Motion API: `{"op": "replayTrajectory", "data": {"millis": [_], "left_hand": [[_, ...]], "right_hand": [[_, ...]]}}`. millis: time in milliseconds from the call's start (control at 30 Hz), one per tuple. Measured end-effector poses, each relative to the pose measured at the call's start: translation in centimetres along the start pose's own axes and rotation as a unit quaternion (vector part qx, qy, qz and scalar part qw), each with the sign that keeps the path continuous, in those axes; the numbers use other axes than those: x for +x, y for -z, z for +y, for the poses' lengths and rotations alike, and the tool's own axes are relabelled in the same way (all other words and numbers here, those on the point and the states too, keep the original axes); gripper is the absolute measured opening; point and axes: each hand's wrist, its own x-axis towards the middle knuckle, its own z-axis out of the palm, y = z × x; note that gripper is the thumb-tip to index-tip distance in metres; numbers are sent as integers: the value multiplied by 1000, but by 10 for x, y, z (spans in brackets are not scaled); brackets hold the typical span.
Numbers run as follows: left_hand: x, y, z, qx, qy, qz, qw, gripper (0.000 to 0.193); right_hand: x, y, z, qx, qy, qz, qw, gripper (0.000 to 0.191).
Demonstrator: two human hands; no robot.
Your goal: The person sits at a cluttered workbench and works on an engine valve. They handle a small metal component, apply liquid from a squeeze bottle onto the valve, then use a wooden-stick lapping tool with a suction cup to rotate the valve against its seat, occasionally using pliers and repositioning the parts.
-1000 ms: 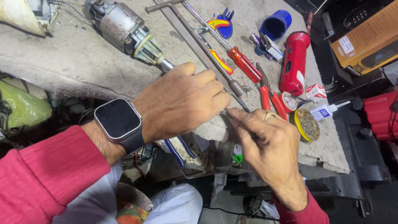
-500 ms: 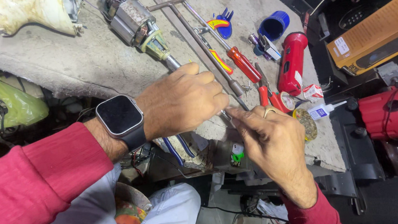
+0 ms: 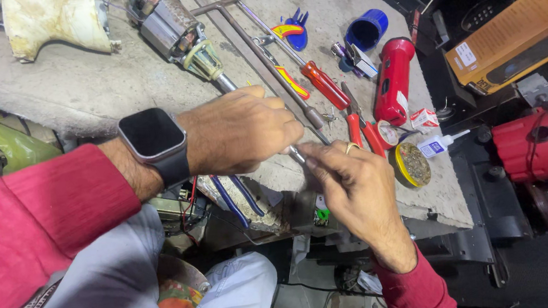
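A thin metal rod (image 3: 295,153) sits between both hands at the front edge of the workbench (image 3: 71,88). The left hand (image 3: 240,130) closes around it; the right hand (image 3: 355,189) pinches its tip. Red-handled pliers (image 3: 363,129) lie just beside.

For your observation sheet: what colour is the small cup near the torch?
Blue cup, clearest in the head view.

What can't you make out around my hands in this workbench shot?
Head view only:
- What the left hand and right hand pinch: just a thin metal tip shows, the fingers cover the rest.
- The motor shaft: its lower end runs under the left hand.
- The orange box: cut off by the right edge.
- The small green part below the bench: too small and dark.
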Motion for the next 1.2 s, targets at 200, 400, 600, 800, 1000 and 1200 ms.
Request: {"op": "replayTrajectory", "data": {"millis": [200, 400, 600, 800, 1000, 1200], "left_hand": [[0, 3, -2, 1, -15, 8, 1000, 17], [0, -1, -1, -43, 17, 20, 999, 13], [3, -2, -2, -49, 36, 8, 998, 12], [2, -2, -2, -57, 35, 31, 997, 13], [4, -8, -3, -50, 51, 17, 997, 12], [3, -8, -5, -69, 28, 50, 996, 14]], "right_hand": [[-6, 4, -3, -33, 29, 16, 999, 32], [-14, 3, -9, -40, 35, 66, 996, 31], [-23, -16, -15, -96, 30, 119, 988, 30], [-20, -18, -16, -106, 12, 118, 987, 28], [-17, -23, -19, -146, 19, 114, 982, 30], [-17, -33, -23, -171, 29, 147, 974, 36]]}}
